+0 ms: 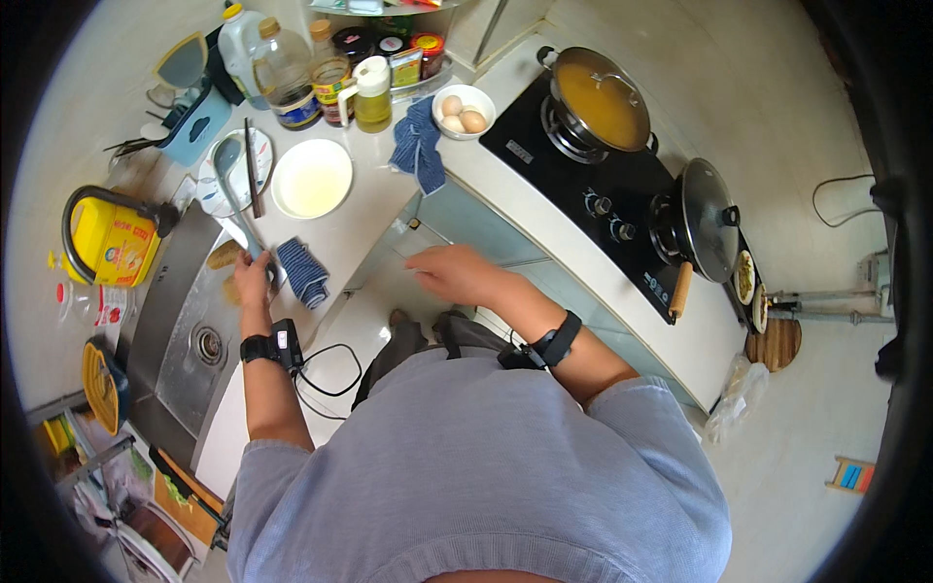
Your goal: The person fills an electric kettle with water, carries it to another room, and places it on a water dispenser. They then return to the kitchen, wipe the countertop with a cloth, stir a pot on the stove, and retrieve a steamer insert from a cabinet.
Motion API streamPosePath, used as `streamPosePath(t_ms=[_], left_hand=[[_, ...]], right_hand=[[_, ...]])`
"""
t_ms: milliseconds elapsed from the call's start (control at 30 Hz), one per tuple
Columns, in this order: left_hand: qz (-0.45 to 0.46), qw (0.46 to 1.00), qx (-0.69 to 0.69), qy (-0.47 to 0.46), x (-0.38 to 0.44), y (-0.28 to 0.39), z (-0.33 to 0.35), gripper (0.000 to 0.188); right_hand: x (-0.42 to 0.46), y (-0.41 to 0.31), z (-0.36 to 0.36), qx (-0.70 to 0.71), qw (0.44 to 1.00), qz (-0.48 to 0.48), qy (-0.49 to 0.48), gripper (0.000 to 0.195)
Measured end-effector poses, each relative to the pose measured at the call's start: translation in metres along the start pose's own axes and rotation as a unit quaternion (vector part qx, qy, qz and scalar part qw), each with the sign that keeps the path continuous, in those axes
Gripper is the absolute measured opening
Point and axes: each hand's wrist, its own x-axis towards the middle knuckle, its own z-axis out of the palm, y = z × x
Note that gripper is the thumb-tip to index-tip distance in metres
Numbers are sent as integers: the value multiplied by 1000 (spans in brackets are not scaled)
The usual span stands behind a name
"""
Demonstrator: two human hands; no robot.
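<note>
My left hand (251, 280) is at the sink's counter-side edge, with its fingers around the handle end of a grey-blue ladle (240, 211). The ladle's head rests over a patterned plate (262, 146), beside a pair of dark chopsticks (252, 171). Just right of that plate stands a white dish (313, 182) with a little pale yellow liquid in it. A folded blue striped cloth (302, 272) lies close to my left hand. My right hand (452, 273) hovers in front of the cabinets, holding nothing, thumb slightly apart from the loosely bent fingers.
A steel sink (186, 393) with a brown oblong thing (224, 255) at its edge is on the left. Bottles (288, 87), a blue cloth (418, 146) and a bowl of eggs (463, 98) line the back. The gas hob (568, 189) carries a lidded pot (601, 102) and lidded pan (707, 218).
</note>
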Motion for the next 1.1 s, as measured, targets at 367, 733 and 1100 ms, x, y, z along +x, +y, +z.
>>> streamPosePath(t_ms=[367, 733, 1100], left_hand=[[71, 965, 205, 146, -19, 5, -6, 61], [346, 853, 382, -90, -80, -43, 43, 72], [467, 744, 415, -239, -90, -21, 109, 66]], right_hand=[[-7, -6, -1, 15, 1000, 7, -2, 22], [-5, -7, 10, 13, 1000, 14, -21, 22], [-49, -1, 27, -5, 989, 120, -85, 24]])
